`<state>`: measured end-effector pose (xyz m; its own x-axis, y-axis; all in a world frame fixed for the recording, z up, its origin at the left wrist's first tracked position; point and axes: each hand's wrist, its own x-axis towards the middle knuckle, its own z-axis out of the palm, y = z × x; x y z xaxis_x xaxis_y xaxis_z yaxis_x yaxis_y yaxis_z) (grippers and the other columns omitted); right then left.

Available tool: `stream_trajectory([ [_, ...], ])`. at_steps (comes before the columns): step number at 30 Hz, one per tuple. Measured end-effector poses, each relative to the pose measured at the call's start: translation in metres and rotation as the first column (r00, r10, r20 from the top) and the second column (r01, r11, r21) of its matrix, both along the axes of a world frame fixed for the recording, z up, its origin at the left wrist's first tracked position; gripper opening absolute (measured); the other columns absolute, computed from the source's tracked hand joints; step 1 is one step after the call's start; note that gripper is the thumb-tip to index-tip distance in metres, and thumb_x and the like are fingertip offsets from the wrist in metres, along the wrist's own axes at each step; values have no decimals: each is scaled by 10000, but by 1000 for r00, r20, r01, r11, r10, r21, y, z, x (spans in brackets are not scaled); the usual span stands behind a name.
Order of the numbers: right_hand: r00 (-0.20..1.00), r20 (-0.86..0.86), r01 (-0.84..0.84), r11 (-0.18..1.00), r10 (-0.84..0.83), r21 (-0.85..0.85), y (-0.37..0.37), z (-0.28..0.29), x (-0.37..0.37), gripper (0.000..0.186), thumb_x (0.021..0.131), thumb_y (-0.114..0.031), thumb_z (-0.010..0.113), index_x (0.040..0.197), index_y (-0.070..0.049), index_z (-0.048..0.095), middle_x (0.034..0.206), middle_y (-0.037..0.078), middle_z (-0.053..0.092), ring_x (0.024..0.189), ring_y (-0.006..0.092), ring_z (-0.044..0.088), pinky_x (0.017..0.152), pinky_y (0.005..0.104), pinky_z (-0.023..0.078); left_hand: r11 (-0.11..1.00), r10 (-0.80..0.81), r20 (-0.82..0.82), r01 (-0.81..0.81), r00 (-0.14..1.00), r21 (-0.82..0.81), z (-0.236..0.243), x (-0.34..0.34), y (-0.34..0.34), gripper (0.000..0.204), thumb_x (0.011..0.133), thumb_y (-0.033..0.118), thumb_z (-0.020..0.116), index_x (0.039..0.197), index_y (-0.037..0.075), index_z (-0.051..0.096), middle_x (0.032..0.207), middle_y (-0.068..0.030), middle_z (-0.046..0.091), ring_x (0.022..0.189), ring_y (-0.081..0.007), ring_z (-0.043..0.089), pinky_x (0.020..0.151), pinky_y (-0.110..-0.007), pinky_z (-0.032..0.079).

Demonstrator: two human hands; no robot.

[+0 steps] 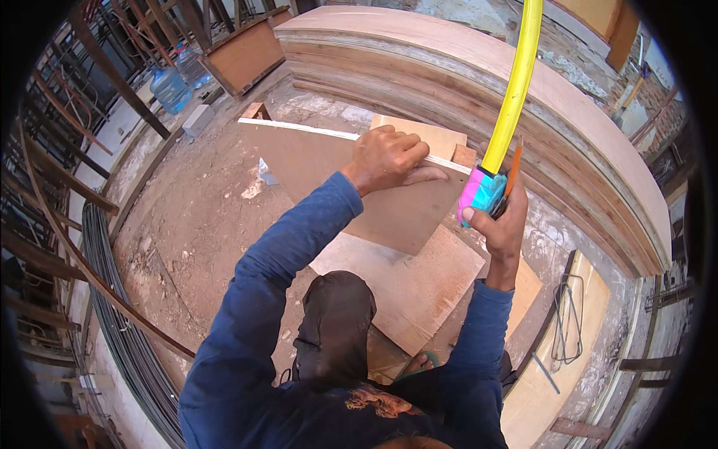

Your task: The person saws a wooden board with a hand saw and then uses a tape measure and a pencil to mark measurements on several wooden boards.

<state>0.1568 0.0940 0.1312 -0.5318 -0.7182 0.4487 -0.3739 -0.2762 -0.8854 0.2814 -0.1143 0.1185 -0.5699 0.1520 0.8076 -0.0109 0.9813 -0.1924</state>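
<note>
My left hand (387, 159) is closed over the pale upper edge of a brown plywood board (419, 206), which stands tilted in front of me. A pink and turquoise tape measure (482, 193) sits in my right hand (508, 224), by the board's right corner. Its yellow blade (517, 82) is pulled out and rises past the top of the view. An orange pencil (514, 170) sticks up from the same hand, beside the tape case. Below the upright board lies a lighter wooden sheet (404, 292).
A tall stack of plywood sheets (449, 71) curves across the far side and right. Steel rods (123, 299) lie along the left, near wooden posts (112, 75). Bent wire (570, 322) rests on a plank (561, 367) at right. Water jugs (170, 90) stand far left.
</note>
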Motion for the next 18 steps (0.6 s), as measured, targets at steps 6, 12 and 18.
stream_trajectory([
  [6,943,-327,95,990,-56,106,-26,14,0,712,545,-274,773,1168,6,574,873,92,634,768,201,623,741,313,494,993,119,-106,-121,987,-12,-16,37,-14,547,747,506,816,1068,95,647,1042,-91,634,1025,-257,617,892,-400,479],
  [12,901,-425,164,978,-94,130,-16,6,-10,653,539,-283,794,1095,-18,577,807,105,616,701,199,593,674,325,487,510,656,-505,164,561,844,-129,175,-130,884,912,691,549,1453,8,398,1529,-190,351,1424,-344,346,1160,-483,290],
  [18,806,-546,233,970,-230,-65,-19,-14,-12,720,610,-343,790,1207,11,594,886,69,664,737,178,628,694,279,503,-5,212,-320,328,924,945,-244,190,-227,833,966,665,479,1482,17,399,1472,-143,477,1367,-275,442,1127,-420,358],
])
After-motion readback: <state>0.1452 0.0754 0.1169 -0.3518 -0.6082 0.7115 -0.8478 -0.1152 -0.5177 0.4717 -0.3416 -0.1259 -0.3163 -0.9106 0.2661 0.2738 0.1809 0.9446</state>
